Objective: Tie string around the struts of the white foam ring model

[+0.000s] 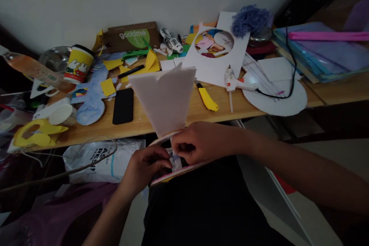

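A white paper craft piece rests over my lap, its tall flat panel rising toward the table edge and a pink-edged rim along the bottom. Inside its lower frame lies a small crumpled white paper piece. From the left, my left hand pinches the edge of that small piece between thumb and fingers. My right hand is curled over the frame from the right, its fingers bent down beside the same piece. What those fingertips grip is partly hidden.
On the wooden table lie a black phone, a yellow utility knife and a corded glue gun. A yellow cup, a drink bottle and paper scraps crowd the left. A cardboard box stands against the wall.
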A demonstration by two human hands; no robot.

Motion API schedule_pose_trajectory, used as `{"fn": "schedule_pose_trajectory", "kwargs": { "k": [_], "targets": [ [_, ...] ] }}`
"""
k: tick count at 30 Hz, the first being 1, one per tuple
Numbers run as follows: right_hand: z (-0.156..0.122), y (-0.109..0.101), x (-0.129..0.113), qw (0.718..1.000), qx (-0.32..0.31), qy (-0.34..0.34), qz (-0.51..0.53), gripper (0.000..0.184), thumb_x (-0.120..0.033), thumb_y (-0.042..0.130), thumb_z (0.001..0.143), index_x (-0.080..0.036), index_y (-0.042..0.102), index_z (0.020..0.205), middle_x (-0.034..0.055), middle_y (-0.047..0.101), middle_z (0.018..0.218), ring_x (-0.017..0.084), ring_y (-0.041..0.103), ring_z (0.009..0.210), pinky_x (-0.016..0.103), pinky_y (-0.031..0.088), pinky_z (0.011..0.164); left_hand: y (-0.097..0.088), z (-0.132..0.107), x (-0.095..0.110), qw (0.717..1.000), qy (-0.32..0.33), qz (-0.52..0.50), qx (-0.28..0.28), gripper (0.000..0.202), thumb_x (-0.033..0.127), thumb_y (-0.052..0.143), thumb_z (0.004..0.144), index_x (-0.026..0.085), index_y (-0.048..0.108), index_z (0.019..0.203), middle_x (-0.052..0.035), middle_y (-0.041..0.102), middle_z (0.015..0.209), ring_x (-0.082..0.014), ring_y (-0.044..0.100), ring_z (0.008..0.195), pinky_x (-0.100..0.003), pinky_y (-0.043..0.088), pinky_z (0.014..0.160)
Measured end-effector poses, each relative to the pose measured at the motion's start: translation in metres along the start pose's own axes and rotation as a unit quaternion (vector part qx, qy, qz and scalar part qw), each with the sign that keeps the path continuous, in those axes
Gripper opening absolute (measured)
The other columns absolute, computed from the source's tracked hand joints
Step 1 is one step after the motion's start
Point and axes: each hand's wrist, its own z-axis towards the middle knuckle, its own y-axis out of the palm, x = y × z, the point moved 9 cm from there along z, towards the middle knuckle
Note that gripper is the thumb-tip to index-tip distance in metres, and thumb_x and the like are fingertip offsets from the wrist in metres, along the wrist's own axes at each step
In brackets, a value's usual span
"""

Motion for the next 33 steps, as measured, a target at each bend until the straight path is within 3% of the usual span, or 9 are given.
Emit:
{"fn": "schedule_pose_trajectory", "kwargs": {
  "k": [6,11,18,23,26,29,33],
  "targets": [
    [-0.006,-0.004,-0.001,0.999,-0.032,0.001,0.005,0.009,-0.012,0.057,0.087,-0.015,0.064,0.09,-0.0025,0.063,0.077,0.009,0.051,0.067,0.022,0.034,0.062,0.002,-0.002,0.021,0.988,0.098,0.119,0.022,0.006,0.021,0.078,0.073,0.021,0.077,0.078,-0.0013,0.075,0.073,-0.0099,0.063,0.057,-0.018,0.05,0.052],
    [-0.002,-0.012,-0.011,1.0,-0.006,-0.015,-0.024,0.006,-0.018,0.063,0.088,-0.015,0.066,0.091,-0.0008,0.064,0.081,0.01,0.052,0.07,0.022,0.035,0.064,0.004,-0.007,0.031,0.978,0.138,0.153,0.028,0.003,0.02,0.075,0.075,0.02,0.076,0.078,-0.0013,0.074,0.07,-0.0092,0.061,0.054,-0.017,0.048,0.049],
    [0.009,0.0,-0.004,0.997,-0.027,-0.01,-0.069,0.004,-0.019,0.062,0.079,-0.018,0.064,0.076,-0.0015,0.062,0.071,0.012,0.051,0.063,0.025,0.031,0.058,0.008,-0.007,0.026,0.987,0.129,0.089,0.033,0.003,0.02,0.074,0.077,0.019,0.075,0.079,-0.0014,0.074,0.07,-0.009,0.063,0.056,-0.015,0.05,0.051],
    [0.003,0.0,0.002,0.999,-0.01,-0.025,-0.036,0.004,-0.014,0.062,0.075,-0.018,0.062,0.076,-0.0037,0.062,0.07,0.01,0.052,0.065,0.024,0.034,0.063,0.004,-0.004,0.012,0.996,0.066,-0.035,0.038,0.015,0.017,0.081,0.067,0.021,0.073,0.078,0.0021,0.072,0.063,-0.0107,0.065,0.048,-0.015,0.051,0.042],
    [-0.002,0.004,0.007,0.999,-0.004,-0.039,0.0,0.008,-0.01,0.06,0.077,-0.018,0.062,0.078,-0.0041,0.062,0.074,0.01,0.054,0.068,0.022,0.036,0.066,0.006,-0.005,0.008,0.998,0.059,-0.023,0.02,0.018,0.012,0.078,0.069,0.023,0.076,0.083,0.0018,0.074,0.064,-0.0114,0.066,0.046,-0.016,0.052,0.042],
    [-0.006,0.008,0.011,0.999,-0.006,-0.043,0.016,0.009,-0.009,0.061,0.081,-0.018,0.065,0.081,-0.0025,0.064,0.08,0.01,0.056,0.073,0.021,0.037,0.068,0.006,-0.008,0.018,0.992,0.116,0.041,0.027,0.012,0.013,0.076,0.073,0.023,0.077,0.08,-0.0001,0.075,0.07,-0.0095,0.064,0.045,-0.016,0.051,0.042],
    [-0.009,0.002,0.008,1.0,-0.017,-0.023,-0.003,0.007,-0.017,0.061,0.088,-0.018,0.067,0.092,0.0003,0.066,0.086,0.012,0.056,0.074,0.022,0.037,0.067,0.008,-0.017,0.037,0.965,0.217,0.134,0.056,0.01,0.014,0.074,0.076,0.023,0.077,0.08,-0.0017,0.073,0.074,-0.0112,0.066,0.062,-0.018,0.052,0.053]
  ]
}}
